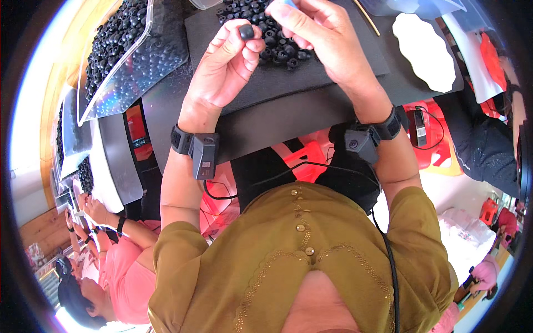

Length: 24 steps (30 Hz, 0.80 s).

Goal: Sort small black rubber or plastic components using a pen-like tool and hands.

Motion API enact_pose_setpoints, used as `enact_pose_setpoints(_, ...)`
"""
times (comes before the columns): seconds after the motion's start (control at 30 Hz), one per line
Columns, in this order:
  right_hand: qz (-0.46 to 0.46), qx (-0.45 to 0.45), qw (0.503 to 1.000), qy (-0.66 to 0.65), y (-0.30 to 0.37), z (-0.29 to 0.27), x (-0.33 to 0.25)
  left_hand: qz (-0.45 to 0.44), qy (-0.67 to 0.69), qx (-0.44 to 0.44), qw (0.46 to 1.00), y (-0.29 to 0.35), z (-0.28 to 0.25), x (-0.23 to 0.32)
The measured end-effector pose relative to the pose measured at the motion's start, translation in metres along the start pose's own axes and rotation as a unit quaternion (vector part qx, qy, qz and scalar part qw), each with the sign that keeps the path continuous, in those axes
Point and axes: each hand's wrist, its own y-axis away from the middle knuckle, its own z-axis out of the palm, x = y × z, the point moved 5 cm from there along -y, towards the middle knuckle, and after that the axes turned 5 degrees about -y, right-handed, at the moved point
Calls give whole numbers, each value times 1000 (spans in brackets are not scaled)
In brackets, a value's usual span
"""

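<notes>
Raised over the dark table, my left hand [225, 69] pinches a small, rounded black piece [247, 32] between thumb and fingertips. Close by on the right, my right hand [327, 39] has its fingers closed on a small blue thing [289, 3], which the top edge of the picture partly cuts off, so its kind cannot be made out. The hands are apart. Below and between them lies a heap of similar small black pieces [283, 53], some with a hole, on a dark grey mat [355, 61].
A clear plastic bin [114, 77] full of black pieces stands at the left. On the right are a white wavy-edged plate-like thing [425, 53] and a thin wooden stick [366, 16]. A person in pink [130, 272] works at the lower left. Cables hang from my wrist devices.
</notes>
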Motion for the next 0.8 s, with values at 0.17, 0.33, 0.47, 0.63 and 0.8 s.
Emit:
enact_pose_setpoints(0.17,-32,14,996,-86,4,13,10,-5,-50,29,998,-1,0,-4)
enact_pose_setpoints(0.33,-97,11,985,141,5,13,0,6,-85,61,994,-1,-3,0)
enact_pose_setpoints(0.47,-79,-26,992,97,3,12,2,6,-53,58,997,0,0,0)
enact_pose_setpoints(0.63,-60,-12,994,88,0,1,-3,55,-132,18,990,10,19,32)
enact_pose_setpoints(0.8,-32,58,997,29,3,-31,-11,206,-480,145,840,16,37,142)
